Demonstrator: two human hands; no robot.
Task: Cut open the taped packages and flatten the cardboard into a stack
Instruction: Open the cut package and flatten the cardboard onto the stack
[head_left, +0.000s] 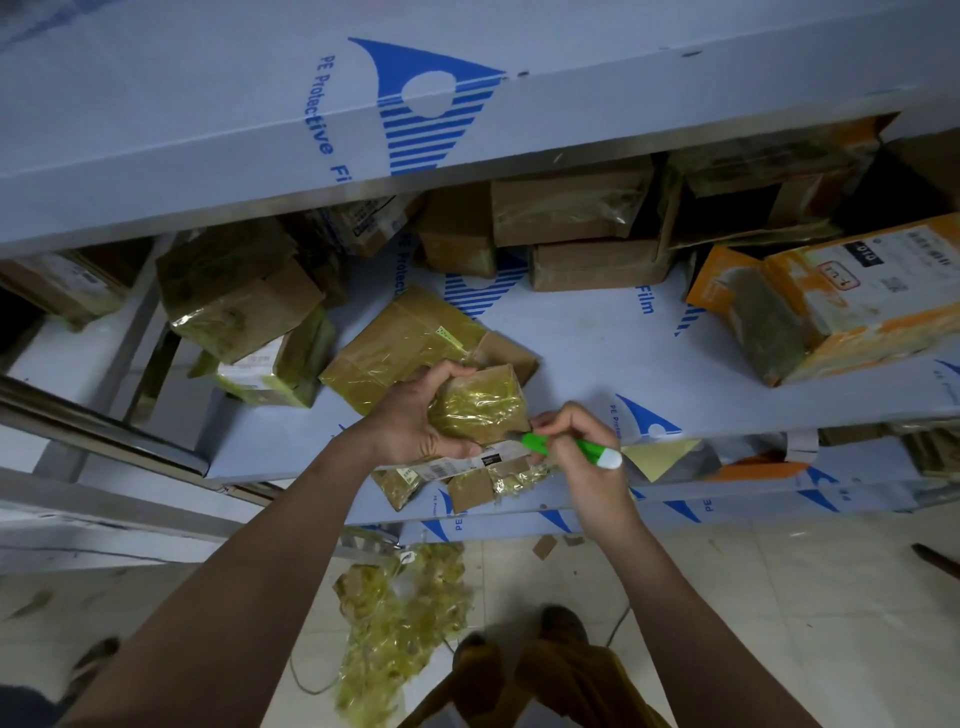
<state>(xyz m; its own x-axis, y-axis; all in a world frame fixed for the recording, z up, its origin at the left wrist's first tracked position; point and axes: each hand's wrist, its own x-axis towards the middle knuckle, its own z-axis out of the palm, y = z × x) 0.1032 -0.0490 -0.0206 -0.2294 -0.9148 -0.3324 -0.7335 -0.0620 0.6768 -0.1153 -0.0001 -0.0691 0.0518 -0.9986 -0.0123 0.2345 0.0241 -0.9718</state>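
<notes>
My left hand (415, 415) grips a small package (480, 405) wrapped in crinkled yellowish tape, held just above the front of the shelf (597, 353). My right hand (587, 452) pinches a green and white utility knife (571, 449), its tip against the package's lower right edge. A white label strip (467, 465) hangs under the package. Behind it lies a larger flat taped package (400, 343). Cut cardboard and tape scraps (478, 486) sit on the shelf's front edge.
Several taped cardboard boxes (571, 213) crowd the back and left of the shelf, and an orange and white box (831, 301) stands at the right. An upper shelf (311, 119) overhangs. Stripped tape (400, 618) is piled on the tiled floor by my feet.
</notes>
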